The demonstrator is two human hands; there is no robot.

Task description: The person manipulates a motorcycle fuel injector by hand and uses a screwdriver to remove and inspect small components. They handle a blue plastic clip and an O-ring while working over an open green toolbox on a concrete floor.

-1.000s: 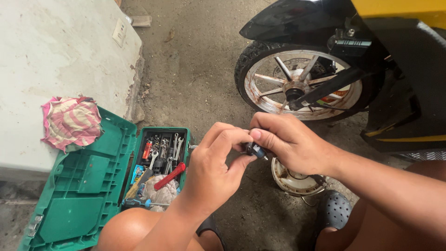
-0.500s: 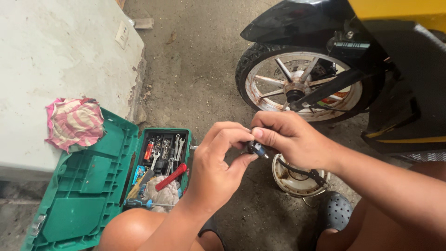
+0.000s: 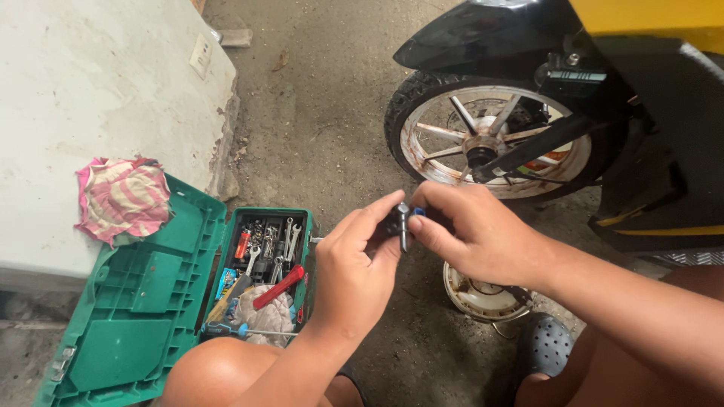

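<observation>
Dark metal with a silver tip and a trace of blue: a small part [image 3: 402, 221] is held in mid-air between both hands, above the concrete floor [image 3: 317, 113] and in front of the scooter wheel [image 3: 483, 143]. The left hand [image 3: 354, 267] is closed around the part from the left, index finger and thumb pinching it at the top. The right hand [image 3: 475, 234] is closed on it from the right, fingertips [image 3: 422, 224] pressed against its blue end; the two hands touch at the part. What kind of part it is cannot be told, as the fingers cover most of it. Below the right hand a round white dish-like item [image 3: 483, 298] lies on the floor. To the left an open green toolbox [image 3: 128, 324] holds wrenches, sockets and a red-handled tool [image 3: 277, 287]. A pink striped rag [image 3: 121, 197] lies at the lid's upper edge.
</observation>
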